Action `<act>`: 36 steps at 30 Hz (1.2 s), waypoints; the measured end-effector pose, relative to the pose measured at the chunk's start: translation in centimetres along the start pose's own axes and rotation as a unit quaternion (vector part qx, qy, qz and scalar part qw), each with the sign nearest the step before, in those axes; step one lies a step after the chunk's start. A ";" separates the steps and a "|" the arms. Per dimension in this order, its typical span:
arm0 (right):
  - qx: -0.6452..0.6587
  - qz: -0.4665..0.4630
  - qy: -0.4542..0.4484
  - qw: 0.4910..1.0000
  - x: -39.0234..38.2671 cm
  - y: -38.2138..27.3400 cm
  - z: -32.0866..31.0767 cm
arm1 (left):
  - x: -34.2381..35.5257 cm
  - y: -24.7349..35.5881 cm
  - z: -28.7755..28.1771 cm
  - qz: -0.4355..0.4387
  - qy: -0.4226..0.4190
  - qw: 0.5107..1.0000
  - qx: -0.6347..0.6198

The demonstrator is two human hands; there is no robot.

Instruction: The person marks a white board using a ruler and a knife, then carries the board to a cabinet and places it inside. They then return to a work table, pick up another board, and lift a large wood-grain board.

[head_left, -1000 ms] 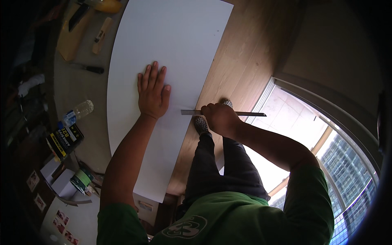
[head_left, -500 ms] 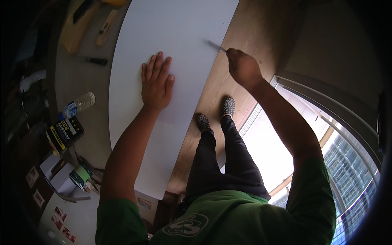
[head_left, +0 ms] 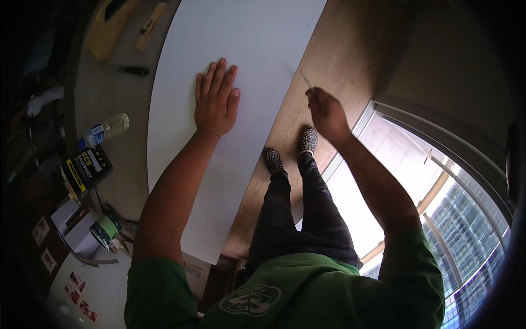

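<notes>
A: In the head view, where's the board and what's the left hand for?

B: White board (head_left: 263, 49) looks to lie flat on the bench (head_left: 123, 181). Left hand (head_left: 215, 109) is palm-down on it, fingers straight, slightly apart, gripping nothing. Reads as a steadying press: a flat palm spreads the load and resists sliding.

A: Right hand?

B: Right hand (head_left: 327, 112) is off the board's right edge, above the floor (head_left: 339, 60). Fingers curled tight on a thin grey strip (head_left: 307, 80). Strip's blurred, tip near that edge; can't tell if it touches. Held by one end, presumably so the rest gives reach while the knuckles clear the sheet.

A: What's around?

B: Left of the board, on the bench: wooden block (head_left: 101, 44), smaller wooden tool (head_left: 143, 38), dark-handled tool (head_left: 135, 71), clear bottle (head_left: 116, 125) lying beside a black-and-yellow box (head_left: 90, 167). Green-banded roll (head_left: 107, 226) sits further down, left of the left forearm.

A: Anything in the way?

B: Dark-handled tool is just beside the board's left edge; a leftward slip could bump it. Shoes (head_left: 273, 160) stand on the floor near the right edge, so they limit footing there. Bright window (head_left: 394, 148) is behind the right forearm; can't judge elbow room.
</notes>
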State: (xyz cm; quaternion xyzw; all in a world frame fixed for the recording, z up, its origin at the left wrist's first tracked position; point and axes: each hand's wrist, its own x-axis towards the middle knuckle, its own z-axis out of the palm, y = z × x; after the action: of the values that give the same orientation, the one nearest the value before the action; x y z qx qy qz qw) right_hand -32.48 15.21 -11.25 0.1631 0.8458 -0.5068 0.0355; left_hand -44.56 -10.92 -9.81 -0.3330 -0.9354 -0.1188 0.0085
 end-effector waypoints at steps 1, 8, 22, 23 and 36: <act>0.051 0.037 0.033 0.997 3.3 1.9 -1.4 | 0.3 0.2 0.0 0.008 0.001 1.000 0.002; -0.042 0.011 0.124 0.991 17.2 3.2 -6.1 | 0.9 0.5 0.4 0.012 -0.001 1.000 0.020; -0.125 -0.076 0.099 0.984 14.0 2.5 -3.4 | 0.6 0.2 0.4 0.010 -0.004 1.000 0.016; -0.106 -0.105 0.087 0.985 12.1 2.5 -2.4 | 0.5 0.1 0.4 0.008 -0.005 1.000 0.016; -0.133 -0.211 -0.229 0.941 -16.7 -0.1 11.9 | 0.3 0.0 0.9 0.015 0.019 1.000 0.013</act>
State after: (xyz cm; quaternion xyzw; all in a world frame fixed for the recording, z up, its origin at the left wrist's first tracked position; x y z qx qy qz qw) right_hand -18.00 0.79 -13.19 -0.1457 0.8893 -0.4096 0.1423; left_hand -44.74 -10.51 -10.66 -0.3447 -0.9313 -0.1132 0.0326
